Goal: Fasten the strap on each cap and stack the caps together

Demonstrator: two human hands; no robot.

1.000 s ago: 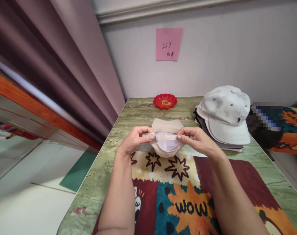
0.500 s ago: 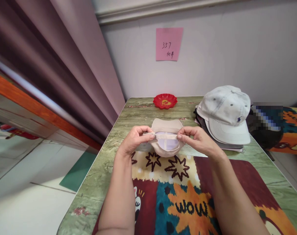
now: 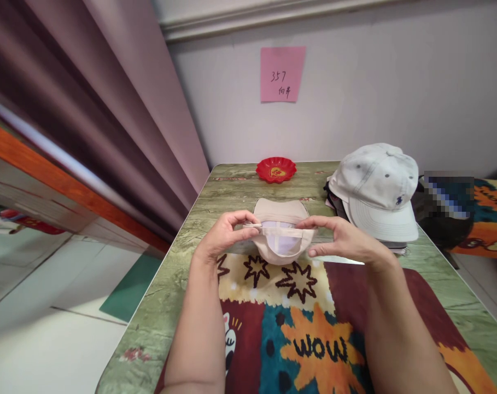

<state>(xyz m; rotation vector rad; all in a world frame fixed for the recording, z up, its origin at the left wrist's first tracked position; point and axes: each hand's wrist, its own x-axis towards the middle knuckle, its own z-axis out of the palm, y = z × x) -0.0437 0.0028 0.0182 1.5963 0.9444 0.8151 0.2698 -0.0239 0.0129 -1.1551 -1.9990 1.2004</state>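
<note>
A beige cap lies upside down on the table, its brim pointing away from me and its pale inside and back strap facing me. My left hand pinches the left end of the strap between thumb and fingers. At the cap's right side is my right hand, its thumb and fingers spread apart. The right fingertips are close to the strap's right end; whether they touch the cap I cannot tell.
A stack of caps, topped by a white cap, stands at the right. A red scalloped dish sits at the back. A patterned mat covers the table's front. A pink note hangs on the wall.
My right thumb and fingers have come apart, letting go of the strap's right end, and the hand has shifted slightly right. My left hand keeps its pinch with little movement.
</note>
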